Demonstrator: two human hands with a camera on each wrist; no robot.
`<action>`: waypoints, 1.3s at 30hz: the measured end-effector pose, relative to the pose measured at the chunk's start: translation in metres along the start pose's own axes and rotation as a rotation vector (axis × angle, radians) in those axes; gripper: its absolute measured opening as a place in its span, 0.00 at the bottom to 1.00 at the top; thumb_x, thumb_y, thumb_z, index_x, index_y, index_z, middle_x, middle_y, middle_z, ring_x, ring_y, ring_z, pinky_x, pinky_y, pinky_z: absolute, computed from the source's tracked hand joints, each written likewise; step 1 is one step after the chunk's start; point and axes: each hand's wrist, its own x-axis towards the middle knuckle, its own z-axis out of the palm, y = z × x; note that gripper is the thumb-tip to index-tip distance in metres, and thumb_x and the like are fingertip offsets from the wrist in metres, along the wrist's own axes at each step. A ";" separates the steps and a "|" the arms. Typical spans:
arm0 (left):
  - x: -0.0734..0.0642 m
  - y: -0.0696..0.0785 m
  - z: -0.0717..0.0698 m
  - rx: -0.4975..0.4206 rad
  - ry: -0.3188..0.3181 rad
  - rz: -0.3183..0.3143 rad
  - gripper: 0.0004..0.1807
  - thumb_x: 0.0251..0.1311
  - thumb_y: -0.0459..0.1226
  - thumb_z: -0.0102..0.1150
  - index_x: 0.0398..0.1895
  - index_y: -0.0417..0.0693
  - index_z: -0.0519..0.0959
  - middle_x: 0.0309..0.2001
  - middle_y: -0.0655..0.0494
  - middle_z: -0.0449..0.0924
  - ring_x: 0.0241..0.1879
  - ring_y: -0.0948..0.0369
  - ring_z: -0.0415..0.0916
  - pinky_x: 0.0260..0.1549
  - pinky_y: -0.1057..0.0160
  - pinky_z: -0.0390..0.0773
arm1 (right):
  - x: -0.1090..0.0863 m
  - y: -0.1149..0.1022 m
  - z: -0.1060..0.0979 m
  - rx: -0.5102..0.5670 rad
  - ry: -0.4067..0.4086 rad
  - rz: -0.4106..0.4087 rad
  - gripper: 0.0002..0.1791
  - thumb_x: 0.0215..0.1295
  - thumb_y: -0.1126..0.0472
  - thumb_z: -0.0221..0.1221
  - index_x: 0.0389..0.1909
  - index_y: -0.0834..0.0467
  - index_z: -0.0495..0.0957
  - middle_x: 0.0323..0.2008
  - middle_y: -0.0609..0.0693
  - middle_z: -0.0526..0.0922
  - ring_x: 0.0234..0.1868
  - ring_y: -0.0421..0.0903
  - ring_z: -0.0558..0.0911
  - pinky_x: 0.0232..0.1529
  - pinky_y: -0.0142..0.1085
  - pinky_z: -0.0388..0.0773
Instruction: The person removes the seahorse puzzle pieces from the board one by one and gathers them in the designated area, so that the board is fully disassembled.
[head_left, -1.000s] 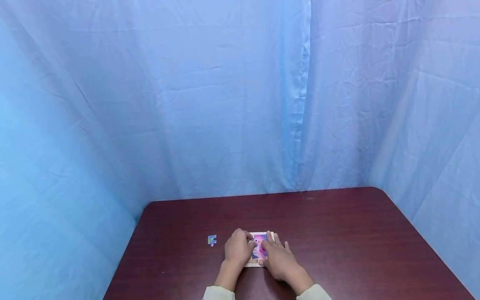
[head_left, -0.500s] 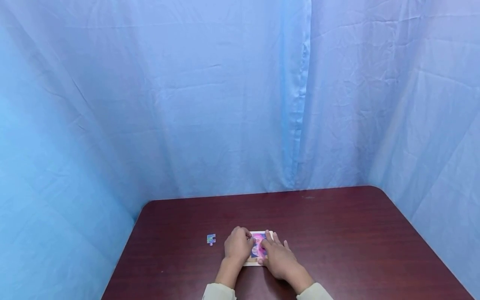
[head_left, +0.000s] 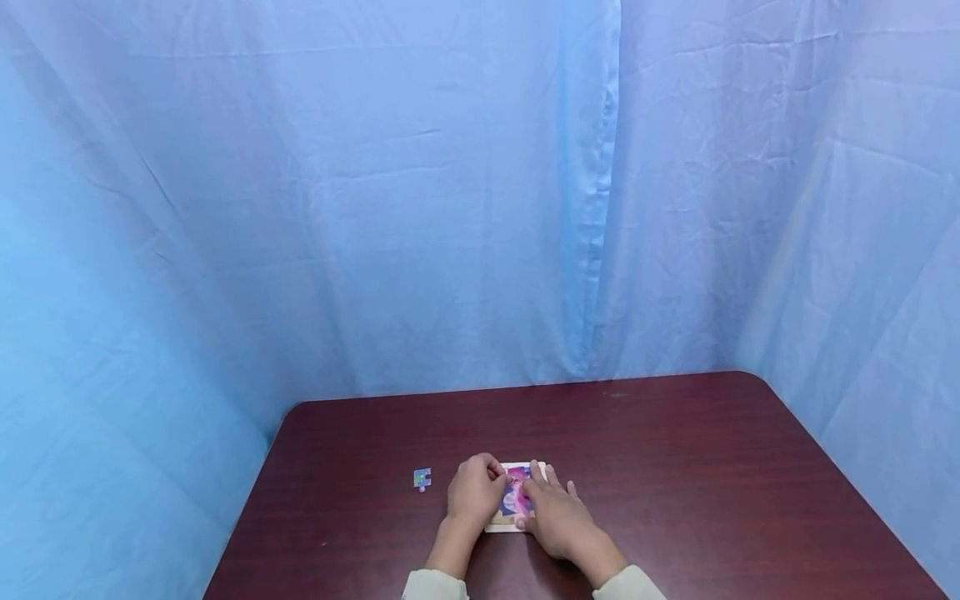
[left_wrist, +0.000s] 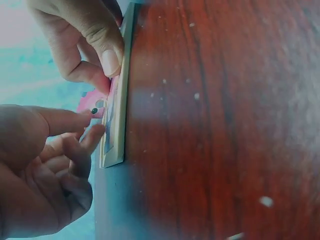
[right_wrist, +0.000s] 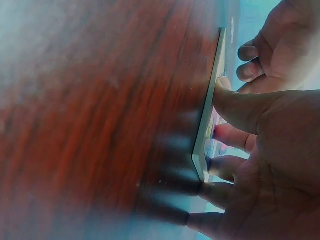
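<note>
Looks like a curtained-off booth, approx. studio-type: blue cloth [head_left: 450, 208] hangs beyond the hands [head_left: 557, 515] & to L and R of them; dark-red wood-look tbl. [head_left: 690, 475] w/ rounded far corners directly under them. Bldg. type behind cloth can't be told.

The left hand [head_left: 472, 496] has its thumb and forefinger set in a pinch, other fingers curled. The right hand [head_left: 558, 517] is palm down, fingers spread, thumb stretched inward. Left forearm [head_left: 452, 548] and right forearm [head_left: 596, 557] slant inward.
</note>
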 end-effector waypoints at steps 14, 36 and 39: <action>-0.002 -0.005 -0.012 -0.077 -0.014 -0.017 0.08 0.57 0.35 0.73 0.27 0.51 0.81 0.23 0.61 0.81 0.23 0.68 0.72 0.25 0.64 0.72 | -0.002 0.002 0.002 0.013 -0.005 0.009 0.21 0.66 0.52 0.69 0.54 0.57 0.78 0.80 0.67 0.63 0.81 0.70 0.61 0.73 0.74 0.58; -0.002 -0.029 -0.047 -0.016 0.041 -0.102 0.03 0.58 0.33 0.68 0.29 0.50 0.83 0.24 0.60 0.81 0.25 0.65 0.74 0.28 0.61 0.74 | -0.002 0.001 0.002 0.014 0.003 -0.009 0.21 0.65 0.53 0.69 0.54 0.58 0.77 0.80 0.68 0.63 0.81 0.71 0.61 0.73 0.74 0.57; -0.002 -0.033 -0.049 0.024 0.065 -0.128 0.04 0.58 0.34 0.68 0.28 0.51 0.83 0.23 0.61 0.81 0.24 0.64 0.74 0.27 0.60 0.74 | -0.002 0.002 0.003 0.018 0.002 -0.007 0.22 0.66 0.53 0.69 0.55 0.58 0.77 0.80 0.68 0.62 0.81 0.71 0.60 0.74 0.74 0.57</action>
